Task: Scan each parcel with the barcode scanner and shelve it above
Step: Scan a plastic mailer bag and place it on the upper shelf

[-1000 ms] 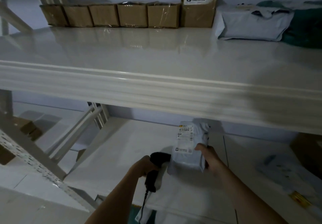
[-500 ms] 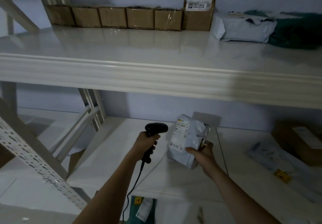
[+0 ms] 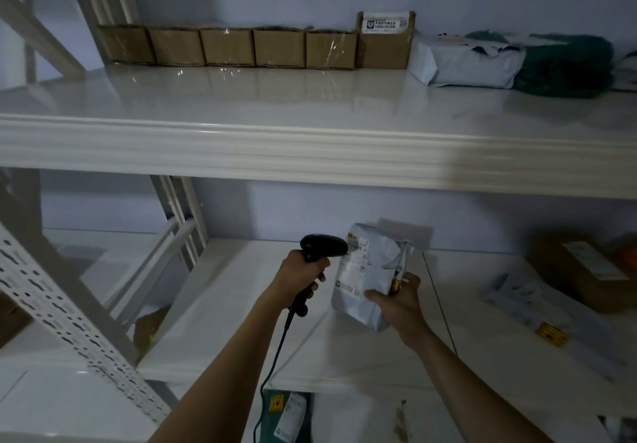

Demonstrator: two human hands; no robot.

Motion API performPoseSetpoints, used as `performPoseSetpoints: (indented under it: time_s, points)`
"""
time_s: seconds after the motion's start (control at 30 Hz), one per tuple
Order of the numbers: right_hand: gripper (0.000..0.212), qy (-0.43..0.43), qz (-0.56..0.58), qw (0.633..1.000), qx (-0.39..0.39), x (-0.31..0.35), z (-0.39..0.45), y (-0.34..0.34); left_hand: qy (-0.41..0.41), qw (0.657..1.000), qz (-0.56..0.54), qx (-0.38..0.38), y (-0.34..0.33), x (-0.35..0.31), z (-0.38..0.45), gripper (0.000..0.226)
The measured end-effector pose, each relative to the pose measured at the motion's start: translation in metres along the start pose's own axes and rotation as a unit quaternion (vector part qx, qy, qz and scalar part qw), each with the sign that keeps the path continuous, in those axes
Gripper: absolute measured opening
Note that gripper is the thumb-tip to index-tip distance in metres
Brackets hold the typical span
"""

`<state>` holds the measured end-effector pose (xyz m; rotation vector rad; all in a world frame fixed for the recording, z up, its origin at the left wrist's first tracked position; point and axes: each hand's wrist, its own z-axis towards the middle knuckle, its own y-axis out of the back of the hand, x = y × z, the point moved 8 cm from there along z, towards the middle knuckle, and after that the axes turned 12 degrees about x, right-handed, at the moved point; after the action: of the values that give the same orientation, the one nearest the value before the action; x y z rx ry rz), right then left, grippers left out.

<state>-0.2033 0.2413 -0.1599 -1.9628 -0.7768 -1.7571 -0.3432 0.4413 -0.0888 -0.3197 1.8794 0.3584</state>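
My left hand (image 3: 300,275) grips the handle of a black corded barcode scanner (image 3: 322,247), whose head points right at the parcel's label. My right hand (image 3: 396,299) holds a grey plastic mailer parcel (image 3: 370,275) by its lower right corner, upright above the lower shelf (image 3: 224,322), with its white label turned toward the scanner. The scanner head almost touches the label. The upper shelf (image 3: 310,97) spans the view above both hands.
On the upper shelf, several brown boxes (image 3: 227,47) line the back wall, with a grey mailer (image 3: 465,65) and a dark green bag (image 3: 565,66) to the right. The lower shelf holds a brown box (image 3: 579,270) and flat mailers (image 3: 537,308) at right. A perforated shelf post (image 3: 62,311) slants at left.
Both hands have lifted off the lower shelf. The scanner came up beside the parcel, and the parcel turned its label toward the scanner head. The view tilted upward slightly.
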Motion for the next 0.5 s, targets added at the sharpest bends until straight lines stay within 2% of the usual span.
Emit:
performPoseSetpoints:
  time_s: [0.5]
  points:
    - [0.074, -0.021, 0.012, 1.000, 0.018, -0.0009, 0.0058, -0.0038, 0.005, 0.999, -0.016, 0.028, -0.0005, -0.0006, -0.0003, 0.014]
